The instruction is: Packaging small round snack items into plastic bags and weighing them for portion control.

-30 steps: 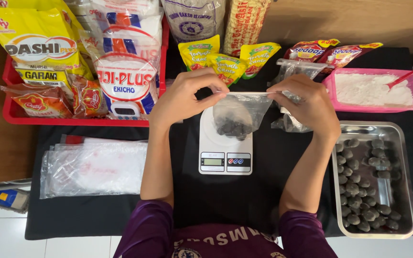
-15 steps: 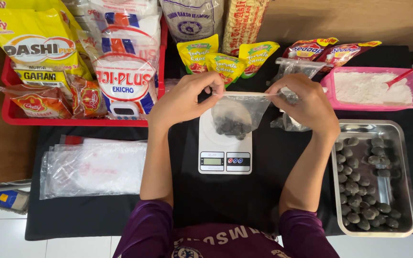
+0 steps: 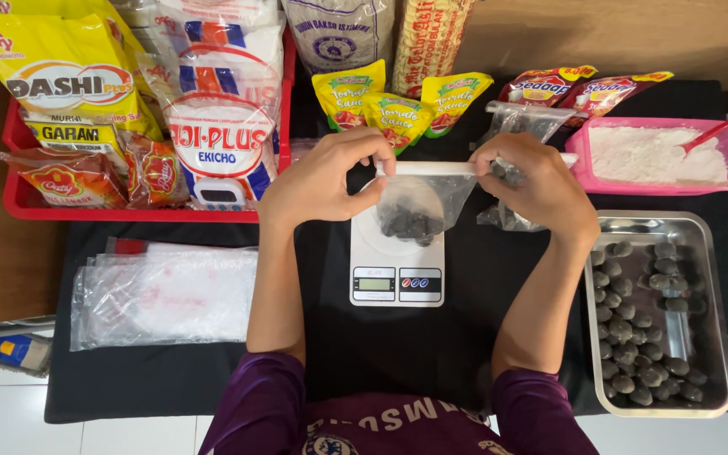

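Here, starting at the far left, I see a red tray [image 3: 18,200] packed with yellow and white seasoning packets, and in front of it a flat stack of empty clear bags [image 3: 166,295] lying on the black tabletop [image 3: 398,354]. Moving inward, my left hand [image 3: 318,181] is curled nearly closed, thumb and fingertips pinched onto the left end of the top strip of a small clear bag [image 3: 431,187]. The bag hangs between both hands, held taut along its top edge, with a cluster of dark round balls [image 3: 410,225] sagging in its bottom, right above the platform of the white kitchen scale [image 3: 396,271]; I cannot tell whether the bag touches the platform. My right hand [image 3: 541,190] is likewise drawn in tight, pinching the right end of the strip. Just behind that hand lie more filled clear bags [image 3: 526,120]. Further right sits a pink tub of white powder [image 3: 659,156] with a spoon, and nearer me a metal tray [image 3: 659,316] of the same dark balls.
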